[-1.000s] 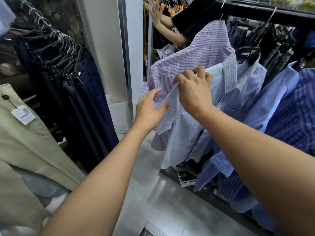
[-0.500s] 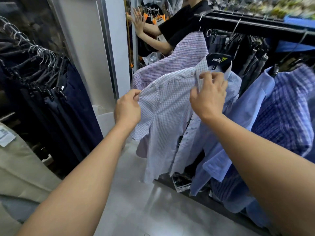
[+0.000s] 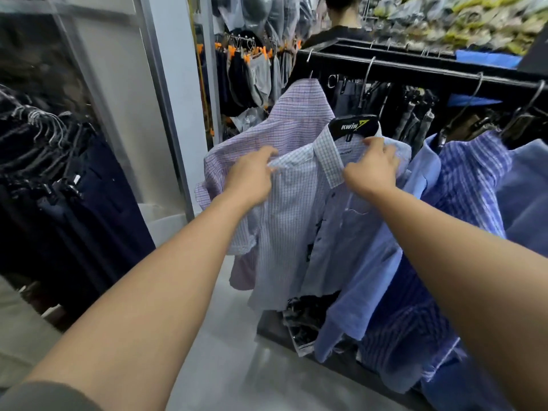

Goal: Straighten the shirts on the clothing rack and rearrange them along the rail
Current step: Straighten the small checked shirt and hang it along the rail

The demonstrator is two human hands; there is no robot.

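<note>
A white and blue checked shirt (image 3: 293,209) hangs on a black hanger (image 3: 353,126) from the black rail (image 3: 415,69). My left hand (image 3: 252,173) pinches its left shoulder. My right hand (image 3: 372,167) grips its right shoulder by the collar. Behind it on the left hangs a pink checked shirt (image 3: 284,126). To the right hang a light blue shirt (image 3: 370,280) and a blue plaid shirt (image 3: 468,185).
A rack of dark trousers (image 3: 68,185) fills the left side beside a grey pillar (image 3: 166,93). A person in black (image 3: 338,28) stands behind the rail. More dark clothes hang at the back. Grey floor (image 3: 231,351) lies below.
Both hands have spread apart along the checked shirt's shoulders, the right one moving past the collar to the far shoulder. The shirt now hangs flatter and faces me.
</note>
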